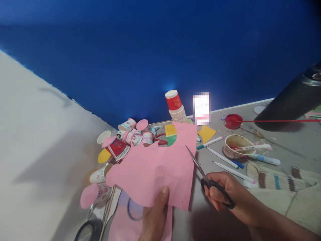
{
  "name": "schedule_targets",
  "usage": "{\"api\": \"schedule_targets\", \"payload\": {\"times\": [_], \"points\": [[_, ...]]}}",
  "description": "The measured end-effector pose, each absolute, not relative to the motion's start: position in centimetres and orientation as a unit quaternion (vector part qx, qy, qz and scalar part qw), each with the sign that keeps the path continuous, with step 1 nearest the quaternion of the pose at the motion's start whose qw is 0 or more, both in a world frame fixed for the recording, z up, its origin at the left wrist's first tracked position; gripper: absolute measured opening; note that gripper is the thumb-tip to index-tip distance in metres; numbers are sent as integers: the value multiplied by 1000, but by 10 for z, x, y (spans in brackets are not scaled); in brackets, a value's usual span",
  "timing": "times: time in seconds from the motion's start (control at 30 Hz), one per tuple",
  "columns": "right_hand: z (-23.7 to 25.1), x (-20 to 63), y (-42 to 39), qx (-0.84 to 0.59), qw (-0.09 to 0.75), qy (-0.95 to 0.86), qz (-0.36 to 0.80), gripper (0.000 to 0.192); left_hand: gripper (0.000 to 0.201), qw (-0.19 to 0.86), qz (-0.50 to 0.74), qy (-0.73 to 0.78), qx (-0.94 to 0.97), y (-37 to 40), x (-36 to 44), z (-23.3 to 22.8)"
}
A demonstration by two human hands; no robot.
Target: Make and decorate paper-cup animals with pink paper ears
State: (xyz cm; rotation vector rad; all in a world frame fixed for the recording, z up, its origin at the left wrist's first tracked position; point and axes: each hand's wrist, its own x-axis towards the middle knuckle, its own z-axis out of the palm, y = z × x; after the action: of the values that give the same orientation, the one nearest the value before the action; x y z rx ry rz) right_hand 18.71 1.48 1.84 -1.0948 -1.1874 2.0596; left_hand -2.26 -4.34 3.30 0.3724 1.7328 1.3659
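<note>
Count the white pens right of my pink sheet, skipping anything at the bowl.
3: the upper pen, teal at one end; the middle pen, beside a blue cap; the lowest pen, pink at one end, nearest your right hand. More may be hidden behind the sheet.

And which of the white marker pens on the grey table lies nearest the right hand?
The slim white marker pen with pink ends, beyond the right hand; the teal-capped white pen and the white pen between them lie farther away.
</note>
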Motion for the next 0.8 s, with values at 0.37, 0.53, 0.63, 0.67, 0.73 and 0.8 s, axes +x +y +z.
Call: {"api": "schedule_targets", "payload": {"times": [0.37, 0.53, 0.63, 0.67, 0.73, 0.8], "points": [[20, 187, 14, -404, 262, -444, 755, 76, 59, 485, 572, 648, 133, -41, -31, 33], [24, 185, 14, -422, 254, -444, 748, 79, 58, 499, 566, 641, 140, -43, -34, 28], [22, 185, 13, -408, 259, -444, 755, 77, 56, 495, 569, 638, 154, -43, -36, 28], [21, 186, 13, -401, 261, -444, 757, 76, 56, 495, 572, 635, 157, -43, -37, 27], [20, 186, 13, -389, 264, -446, 761, 73, 56, 489, 575, 636, 160, -42, -40, 27], [19, 186, 14, -385, 263, -445, 765, 71, 59, 480, 575, 642, 165, -42, -43, 27]]}}
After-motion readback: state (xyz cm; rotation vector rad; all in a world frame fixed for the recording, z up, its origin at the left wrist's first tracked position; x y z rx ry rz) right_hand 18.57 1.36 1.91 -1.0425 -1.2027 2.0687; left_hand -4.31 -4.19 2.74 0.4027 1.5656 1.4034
